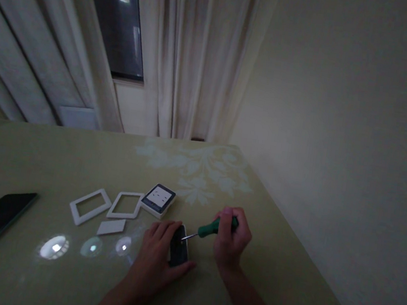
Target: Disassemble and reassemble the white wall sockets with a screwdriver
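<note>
At six o'clock, I have the left hand [157, 250] clasping a black-faced module [178, 254] and the right hand [232, 237] gripping a green-handled screwdriver [209, 229] against it, work seemingly unfinished, two white frames [74, 213] loose at eight o'clock.

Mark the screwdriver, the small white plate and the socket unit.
Screwdriver [209, 229]: head view, on its green handle.
Small white plate [111, 227]: head view, on its upper face.
Socket unit [159, 197]: head view, on its white front.

This looks like a room in a home, with pale pleated curtains [202, 47] flanking a window [118, 31] and a floral-patterned surface [205, 167].
</note>
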### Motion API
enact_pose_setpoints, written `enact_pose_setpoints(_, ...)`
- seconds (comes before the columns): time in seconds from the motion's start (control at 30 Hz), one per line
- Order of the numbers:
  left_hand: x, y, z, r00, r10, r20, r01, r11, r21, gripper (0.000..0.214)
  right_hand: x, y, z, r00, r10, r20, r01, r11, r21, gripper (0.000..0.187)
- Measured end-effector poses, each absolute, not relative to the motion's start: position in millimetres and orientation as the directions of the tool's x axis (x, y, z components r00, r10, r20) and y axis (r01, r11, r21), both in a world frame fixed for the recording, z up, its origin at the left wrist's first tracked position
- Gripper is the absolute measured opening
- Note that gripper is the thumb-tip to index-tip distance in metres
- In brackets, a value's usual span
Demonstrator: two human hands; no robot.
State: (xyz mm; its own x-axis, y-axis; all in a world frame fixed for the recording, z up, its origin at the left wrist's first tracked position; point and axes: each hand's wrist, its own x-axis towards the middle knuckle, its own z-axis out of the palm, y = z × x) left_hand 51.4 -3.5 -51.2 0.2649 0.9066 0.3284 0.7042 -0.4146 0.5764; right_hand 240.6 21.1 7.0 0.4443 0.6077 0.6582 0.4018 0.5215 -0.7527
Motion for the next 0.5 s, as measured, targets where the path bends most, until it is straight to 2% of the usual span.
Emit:
enact_pose_setpoints(0.2,47,-1,-51,0.259,0.901,0.347,0.696,-0.423,0.580,0.072,245,38,-17,0.590,0.691,0.417,0.250,0.335,-0.908,0.046)
enact_pose_setpoints(0.37,43,-1,-51,0.247,0.896,0.370,0.670,-0.433,0.602,0.043,249,48,-28,0.639,0.733,0.231,0.104,0.215,-0.971,0.048)
enact_pose_setpoints(0.5,42,-3,-47,0.221,0.862,0.457,0.681,-0.472,0.560,0.028,253,54,-35,0.667,0.738,0.106,-0.004,0.146,-0.989,0.048)
